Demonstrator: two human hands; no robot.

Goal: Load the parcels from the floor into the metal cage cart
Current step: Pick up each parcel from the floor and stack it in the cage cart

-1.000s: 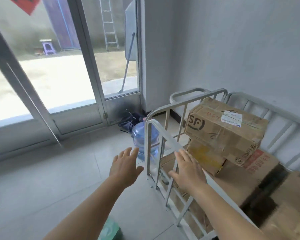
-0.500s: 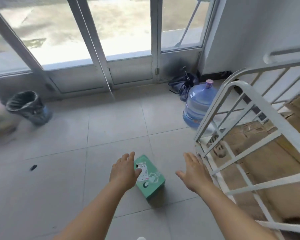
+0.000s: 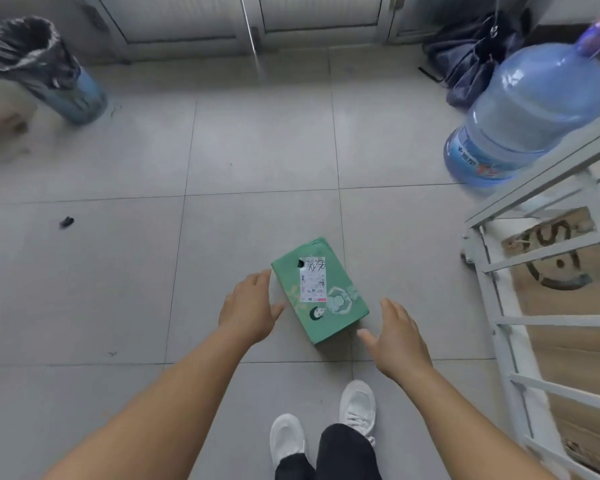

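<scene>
- Left hand (image 3: pixel 248 308) is hanging over the floor with its fingers (image 3: pixel 257 280) spread loosely apart, gripping nothing. The thumb is pointing right toward the parcel and looks like it's just beside the box's left edge, but I can't tell if it's actually touching.
- Right hand (image 3: pixel 397 336) is doing the same thing on the other side: fingers (image 3: pixel 394 311) apart, palm facing in, thumb reaching toward the near right corner of the box. There's a small gap there, so not touching as far as I can see.
- The green parcel (image 3: pixel 321 292) is lying flat on the floor (image 3: pixel 257 143) between the two hands, turned at a bit of an angle, with a white shipping label (image 3: pixel 313 280) facing up.
- Near the bottom, two white sneakers (image 3: pixel 357 405) and dark trouser legs are showing, standing just near of the parcel.
- The metal cage cart (image 3: pixel 506 327) is sitting on the right, white bars, with brown cardboard boxes (image 3: pixel 565 271) already sitting inside behind the rails.
- Far right, a big blue water jug (image 3: pixel 527 112) is standing just beyond the cart's corner, with a dark bag (image 3: pixel 465 60) slumping behind it by the door.
- Far left, a bin (image 3: pixel 45 71) lined with a black bag is standing on the floor, well apart from everything else.
</scene>
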